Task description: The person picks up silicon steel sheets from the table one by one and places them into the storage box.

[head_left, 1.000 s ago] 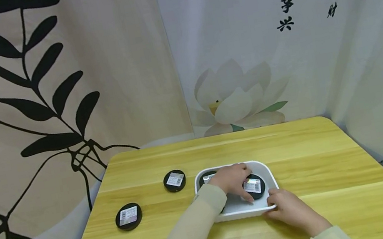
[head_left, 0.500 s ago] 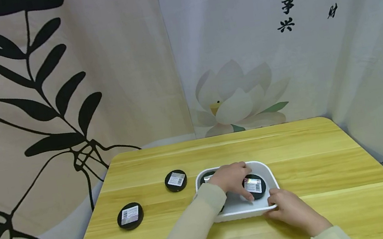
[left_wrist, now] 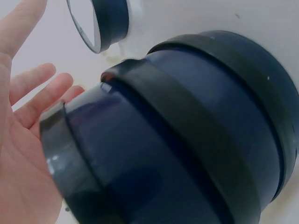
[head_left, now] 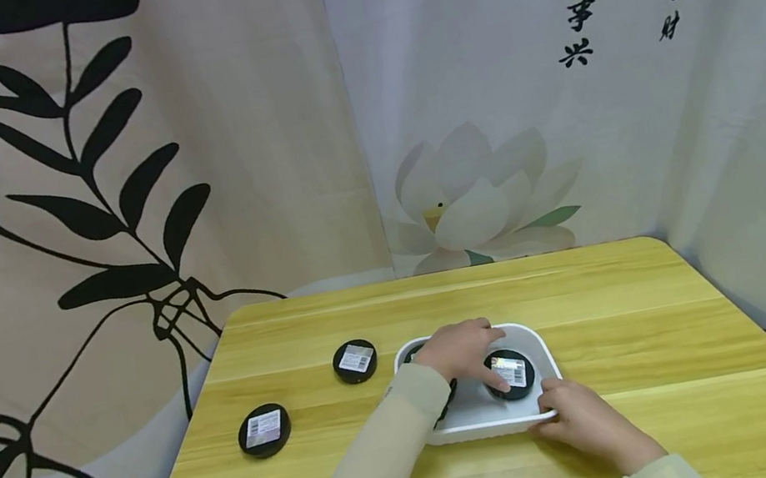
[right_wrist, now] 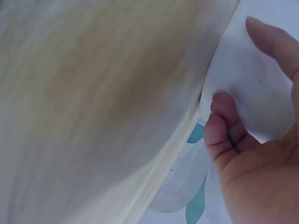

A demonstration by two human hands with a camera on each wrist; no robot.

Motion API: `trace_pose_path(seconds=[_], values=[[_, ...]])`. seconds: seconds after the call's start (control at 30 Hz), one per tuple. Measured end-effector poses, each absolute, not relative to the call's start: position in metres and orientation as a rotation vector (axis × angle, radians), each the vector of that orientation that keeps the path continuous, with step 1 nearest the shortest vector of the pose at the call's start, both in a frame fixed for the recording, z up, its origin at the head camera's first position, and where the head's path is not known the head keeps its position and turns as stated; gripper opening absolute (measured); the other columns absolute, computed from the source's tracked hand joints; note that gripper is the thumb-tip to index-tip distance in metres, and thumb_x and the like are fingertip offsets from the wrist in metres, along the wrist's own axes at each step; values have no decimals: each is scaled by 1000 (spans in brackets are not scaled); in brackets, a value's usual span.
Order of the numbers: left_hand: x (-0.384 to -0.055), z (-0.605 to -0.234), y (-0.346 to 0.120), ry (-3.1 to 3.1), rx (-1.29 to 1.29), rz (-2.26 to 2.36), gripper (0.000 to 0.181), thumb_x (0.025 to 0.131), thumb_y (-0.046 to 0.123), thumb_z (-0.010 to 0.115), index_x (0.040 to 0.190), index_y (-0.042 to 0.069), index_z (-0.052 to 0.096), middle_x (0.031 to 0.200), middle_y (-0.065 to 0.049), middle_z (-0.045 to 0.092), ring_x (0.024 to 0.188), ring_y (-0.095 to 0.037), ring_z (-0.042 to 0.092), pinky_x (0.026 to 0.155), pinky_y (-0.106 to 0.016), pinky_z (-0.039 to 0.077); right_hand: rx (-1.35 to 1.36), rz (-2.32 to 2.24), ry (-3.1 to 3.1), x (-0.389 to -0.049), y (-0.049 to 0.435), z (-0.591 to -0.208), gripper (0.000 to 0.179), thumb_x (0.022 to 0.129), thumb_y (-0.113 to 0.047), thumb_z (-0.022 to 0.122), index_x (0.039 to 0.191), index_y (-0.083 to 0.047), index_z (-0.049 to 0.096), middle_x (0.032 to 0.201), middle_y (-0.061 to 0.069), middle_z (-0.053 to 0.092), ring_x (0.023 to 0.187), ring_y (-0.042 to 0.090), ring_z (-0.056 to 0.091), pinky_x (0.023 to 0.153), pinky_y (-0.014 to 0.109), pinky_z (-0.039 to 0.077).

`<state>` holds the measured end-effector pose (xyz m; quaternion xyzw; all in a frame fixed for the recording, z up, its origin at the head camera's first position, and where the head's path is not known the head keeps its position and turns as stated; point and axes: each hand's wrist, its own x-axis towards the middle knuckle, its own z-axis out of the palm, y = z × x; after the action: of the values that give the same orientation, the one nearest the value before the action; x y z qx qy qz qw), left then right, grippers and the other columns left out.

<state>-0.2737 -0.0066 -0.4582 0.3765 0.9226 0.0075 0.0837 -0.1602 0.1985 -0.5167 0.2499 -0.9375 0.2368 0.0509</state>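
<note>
My right hand (head_left: 587,423) grips the near right corner of a white tray (head_left: 494,427), with fingers curled at its rim. Over the tray reaches my left hand (head_left: 463,351), its fingers loose and spread. A black round tin (head_left: 524,389) with a barcode label stands in the tray's right part, the left thumb right at its label. More tins (head_left: 448,399) in the left part are mostly hidden under the hand and sleeve. In the left wrist view, dark blue cylindrical tins (left_wrist: 140,154) with black bands lie close before the palm, and the fingers are not wrapped round them.
Two further black tins with white labels, a nearer tin (head_left: 264,431) and a farther tin (head_left: 354,361), stand on the wooden table (head_left: 330,468) left of the tray. A printed curtain (head_left: 279,163) hangs behind the table.
My left hand has lifted slightly, and its thumb now overlaps the right tin's label. More of a tin under the sleeve shows. The right hand keeps its grip; the head view has shifted slightly.
</note>
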Motion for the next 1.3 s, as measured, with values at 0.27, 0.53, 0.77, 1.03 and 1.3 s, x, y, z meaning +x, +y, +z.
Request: trace_pose_path(seconds=[0.27, 0.53, 0.77, 1.03, 1.3], values=[[-276, -452, -11, 2775, 1109, 114, 86, 74, 72, 75, 145, 30, 53, 136, 6, 58, 116, -9, 59, 96, -32, 53, 766, 714, -2852, -161, 197, -516, 24, 76, -31, 86, 68, -22, 65, 75, -14, 50, 67, -1, 43, 60, 23, 40], [-275, -444, -16, 2798, 1090, 182, 78, 79, 71, 71, 144, 31, 55, 136, 7, 58, 116, -10, 59, 99, -34, 52, 751, 711, -2871, -162, 197, -516, 20, 77, -29, 86, 70, -22, 68, 77, -15, 52, 69, -1, 45, 62, 23, 42], [-268, -437, -23, 2821, 1093, 205, 74, 83, 71, 68, 144, 31, 55, 133, 7, 59, 112, -10, 60, 97, -32, 52, 754, 718, -2857, -161, 198, -516, 21, 76, -29, 86, 69, -23, 67, 76, -16, 51, 68, -2, 45, 61, 23, 42], [-263, -435, -28, 2847, 1128, 214, 72, 84, 70, 67, 142, 28, 57, 134, 5, 60, 114, -11, 60, 97, -31, 52, 756, 699, -2842, -160, 198, -516, 23, 75, -28, 86, 68, -23, 65, 75, -16, 49, 67, -2, 43, 60, 23, 41], [-258, -434, -33, 2863, 1133, 235, 72, 85, 69, 67, 142, 28, 57, 134, 5, 60, 114, -12, 60, 98, -33, 52, 770, 706, -2863, -160, 197, -515, 23, 77, -29, 85, 70, -22, 65, 74, -16, 48, 67, -2, 43, 61, 23, 40]])
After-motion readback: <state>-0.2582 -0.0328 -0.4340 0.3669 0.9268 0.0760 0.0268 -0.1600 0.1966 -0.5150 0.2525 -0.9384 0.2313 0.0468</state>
